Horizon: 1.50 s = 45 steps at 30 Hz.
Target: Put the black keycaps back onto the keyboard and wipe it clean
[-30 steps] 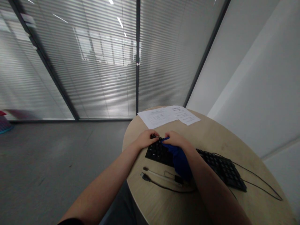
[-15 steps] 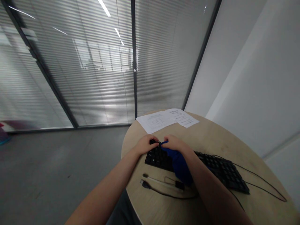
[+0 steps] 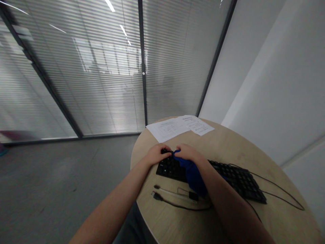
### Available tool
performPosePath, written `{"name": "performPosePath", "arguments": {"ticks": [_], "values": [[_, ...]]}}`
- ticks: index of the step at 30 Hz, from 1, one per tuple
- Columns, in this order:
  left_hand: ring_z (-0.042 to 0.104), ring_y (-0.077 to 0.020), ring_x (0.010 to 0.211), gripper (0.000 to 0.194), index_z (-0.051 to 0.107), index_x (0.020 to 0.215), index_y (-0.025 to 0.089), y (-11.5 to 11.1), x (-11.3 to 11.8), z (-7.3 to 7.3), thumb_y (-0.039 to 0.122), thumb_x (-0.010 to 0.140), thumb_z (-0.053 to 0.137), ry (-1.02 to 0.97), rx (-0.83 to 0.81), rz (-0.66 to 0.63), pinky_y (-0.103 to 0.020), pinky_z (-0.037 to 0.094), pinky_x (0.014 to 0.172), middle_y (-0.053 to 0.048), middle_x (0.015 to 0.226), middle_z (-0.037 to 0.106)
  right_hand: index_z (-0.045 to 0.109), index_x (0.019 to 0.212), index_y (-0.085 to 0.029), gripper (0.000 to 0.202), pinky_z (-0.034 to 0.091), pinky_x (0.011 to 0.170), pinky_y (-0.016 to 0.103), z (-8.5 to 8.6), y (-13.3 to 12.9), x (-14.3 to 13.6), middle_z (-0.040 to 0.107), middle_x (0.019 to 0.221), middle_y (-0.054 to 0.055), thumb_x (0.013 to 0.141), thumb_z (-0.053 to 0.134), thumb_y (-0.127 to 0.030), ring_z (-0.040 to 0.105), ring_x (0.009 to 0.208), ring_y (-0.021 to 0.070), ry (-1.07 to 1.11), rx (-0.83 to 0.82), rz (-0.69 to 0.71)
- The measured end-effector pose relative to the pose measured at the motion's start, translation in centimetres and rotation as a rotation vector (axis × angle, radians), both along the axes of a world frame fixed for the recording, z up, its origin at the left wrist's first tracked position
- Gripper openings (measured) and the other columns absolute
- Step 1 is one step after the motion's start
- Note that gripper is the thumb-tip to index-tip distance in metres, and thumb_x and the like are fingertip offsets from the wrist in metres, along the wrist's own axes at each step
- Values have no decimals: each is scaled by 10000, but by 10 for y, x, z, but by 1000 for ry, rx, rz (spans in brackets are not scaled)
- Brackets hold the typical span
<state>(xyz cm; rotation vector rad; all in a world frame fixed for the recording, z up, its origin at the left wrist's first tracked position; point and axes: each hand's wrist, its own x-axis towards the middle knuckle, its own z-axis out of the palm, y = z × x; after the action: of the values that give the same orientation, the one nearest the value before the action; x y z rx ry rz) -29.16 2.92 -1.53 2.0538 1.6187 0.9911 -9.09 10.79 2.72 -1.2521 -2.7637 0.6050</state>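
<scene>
A black keyboard (image 3: 171, 169) lies flat on the round wooden table, its middle hidden under my right forearm. My left hand (image 3: 156, 153) grips the keyboard's far left corner, thumb on top and fingers curled over the back edge. Close beside it, my right hand (image 3: 186, 152) pinches a blue cloth (image 3: 195, 178) against the keys near the back edge. The rest of the cloth drapes down over the keyboard and past its front edge, partly under my forearm.
In front of the keyboard lie a USB plug (image 3: 156, 196) on a black cable, a thin pale stick with a dark tip (image 3: 157, 186) and a small black clip-like piece (image 3: 193, 196). Printed papers (image 3: 175, 127) lie at the back; a loose cable (image 3: 281, 195) loops at right.
The view has shifted slightly. My right hand, with the blue cloth, has moved very little along the keyboard's back edge; my left hand keeps its hold on the corner.
</scene>
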Motion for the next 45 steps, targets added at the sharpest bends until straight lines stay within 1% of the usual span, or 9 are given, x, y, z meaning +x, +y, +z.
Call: {"name": "performPosePath", "arguments": {"ticks": [9,18,20,24,27,29,35,39,45], "values": [[700,-235,957,257,764,982,237,0,0,0,422,818,697,-16,3,3,-344,521,903,-38,992,787,683,774,-180,158,313,575,265,7,-3,4,640,687,1,780,692,-337,562,679,162,-17,-36,35],[700,-233,974,268,770,994,245,1,0,0,435,819,698,-10,-14,16,-336,522,914,-34,1018,789,643,722,-174,95,295,576,263,5,-2,2,604,676,-6,764,668,-256,525,682,153,45,-34,-24],[699,-233,975,271,771,996,246,1,0,0,439,822,694,-8,-16,20,-336,523,909,-34,1018,789,644,731,-172,102,307,575,254,12,0,8,598,674,-16,782,652,-260,534,685,148,73,-48,-27],[699,-232,969,256,776,976,249,1,0,1,435,819,694,-10,-15,16,-334,525,909,-31,1006,790,678,806,-172,135,359,584,232,36,6,28,636,719,-19,808,663,-307,574,717,148,112,-87,-13],[700,-233,956,257,776,970,250,1,0,2,442,823,689,-14,-11,11,-338,525,906,-30,997,790,708,847,-177,141,398,617,229,47,8,38,689,778,-6,782,725,-301,604,761,160,45,-118,29],[702,-233,950,261,775,976,249,1,0,2,445,827,687,-15,-8,6,-337,525,899,-32,997,791,713,855,-180,143,409,633,229,47,6,36,707,806,3,773,748,-291,616,784,167,-16,-115,37],[703,-233,961,263,771,996,234,1,-1,1,426,835,691,-22,-10,-15,-335,528,892,-38,1004,790,713,842,-182,142,364,602,256,30,-7,16,701,797,25,747,770,-271,612,772,187,-114,-59,-3],[702,-232,957,255,770,983,228,2,-1,0,419,831,695,-24,-8,-15,-336,523,894,-41,998,790,712,849,-181,159,349,600,268,27,-11,10,706,826,46,752,779,-288,609,781,198,-151,-24,-30],[699,-228,965,252,768,988,240,2,-1,-2,422,829,695,-22,-6,-7,-330,523,898,-33,1003,791,704,899,-167,120,360,631,258,24,-5,12,715,891,59,828,736,-258,606,815,187,-136,-10,-29]]}}
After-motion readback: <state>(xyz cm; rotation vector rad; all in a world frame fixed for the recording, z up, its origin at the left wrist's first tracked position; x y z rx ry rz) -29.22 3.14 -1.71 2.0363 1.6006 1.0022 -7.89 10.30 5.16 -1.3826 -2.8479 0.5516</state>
